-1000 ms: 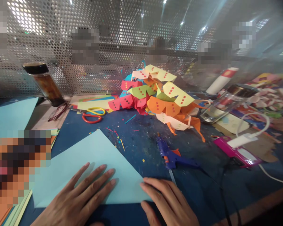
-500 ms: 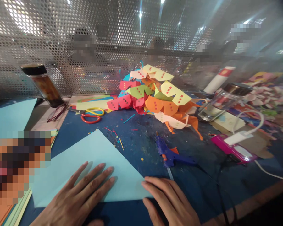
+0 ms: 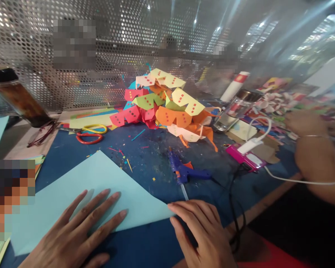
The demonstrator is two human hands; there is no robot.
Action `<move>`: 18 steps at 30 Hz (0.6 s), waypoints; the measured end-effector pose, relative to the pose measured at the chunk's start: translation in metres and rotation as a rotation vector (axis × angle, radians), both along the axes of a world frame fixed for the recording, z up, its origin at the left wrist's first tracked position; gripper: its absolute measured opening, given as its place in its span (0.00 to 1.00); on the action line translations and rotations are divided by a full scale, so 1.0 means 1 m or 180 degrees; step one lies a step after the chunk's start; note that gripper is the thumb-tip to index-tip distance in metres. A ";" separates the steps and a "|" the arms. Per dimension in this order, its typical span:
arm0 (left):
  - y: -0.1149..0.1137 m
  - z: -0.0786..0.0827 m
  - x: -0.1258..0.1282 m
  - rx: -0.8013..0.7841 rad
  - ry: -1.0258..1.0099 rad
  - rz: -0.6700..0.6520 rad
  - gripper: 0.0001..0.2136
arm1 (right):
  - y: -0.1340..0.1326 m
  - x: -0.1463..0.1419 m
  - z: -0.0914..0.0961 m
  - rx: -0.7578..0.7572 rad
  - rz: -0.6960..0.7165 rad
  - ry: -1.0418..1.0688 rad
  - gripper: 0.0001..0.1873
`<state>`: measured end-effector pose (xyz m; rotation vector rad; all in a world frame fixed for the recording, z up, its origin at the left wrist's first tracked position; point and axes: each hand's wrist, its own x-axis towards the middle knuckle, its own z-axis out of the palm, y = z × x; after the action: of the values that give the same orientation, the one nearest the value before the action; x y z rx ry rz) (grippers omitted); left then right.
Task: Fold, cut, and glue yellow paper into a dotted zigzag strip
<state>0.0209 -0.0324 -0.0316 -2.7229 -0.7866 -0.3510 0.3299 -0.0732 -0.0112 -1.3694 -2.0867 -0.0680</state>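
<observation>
A light blue sheet of paper [image 3: 80, 175], folded to a triangle, lies on the blue tabletop in front of me. My left hand [image 3: 80, 227] is flat on it with the fingers spread. At the sheet's right corner, my right hand [image 3: 198, 229] has the tip between thumb and forefinger, the corner bending slightly. Just beyond that hand lies a blue glue gun [image 3: 187, 172] with a clear glue stick poking out. Scissors [image 3: 91, 134] with red and yellow handles rest behind the sheet, near small paper scraps [image 3: 125, 160].
Folded colourful paper figures [image 3: 167, 108] are heaped at the back against a perforated metal screen [image 3: 114, 37]. A dark drink bottle [image 3: 19, 98] stands left, a clear bottle [image 3: 236, 109] right. A magenta power bank [image 3: 245, 158] trails cables. Another person's arm [image 3: 315, 149] reaches in at right.
The view has turned to the right, so things sit further left. Another person's arm now shows at right. The sheet's right corner is bent up slightly at my right fingers.
</observation>
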 end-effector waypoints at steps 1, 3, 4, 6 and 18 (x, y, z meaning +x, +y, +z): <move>0.000 -0.001 0.000 -0.0008 -0.0011 0.0000 0.26 | -0.001 0.000 0.000 -0.0007 -0.0026 0.0039 0.11; -0.001 -0.003 0.000 -0.0023 -0.0023 -0.0009 0.27 | -0.002 0.001 0.000 0.0004 -0.0057 0.0115 0.11; -0.001 -0.003 0.000 -0.0037 -0.0016 -0.0014 0.28 | -0.002 0.001 0.000 0.0013 -0.0066 0.0153 0.11; -0.001 -0.004 -0.001 -0.0047 -0.0023 -0.0026 0.28 | -0.003 0.000 0.000 0.0026 -0.0100 0.0237 0.11; 0.001 -0.004 0.001 -0.0023 -0.0055 -0.0075 0.29 | -0.004 0.001 -0.002 -0.0090 -0.0197 0.0374 0.08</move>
<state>0.0216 -0.0311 -0.0354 -2.7413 -0.7622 -0.3779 0.3307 -0.0774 -0.0127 -1.4202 -1.9555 0.0158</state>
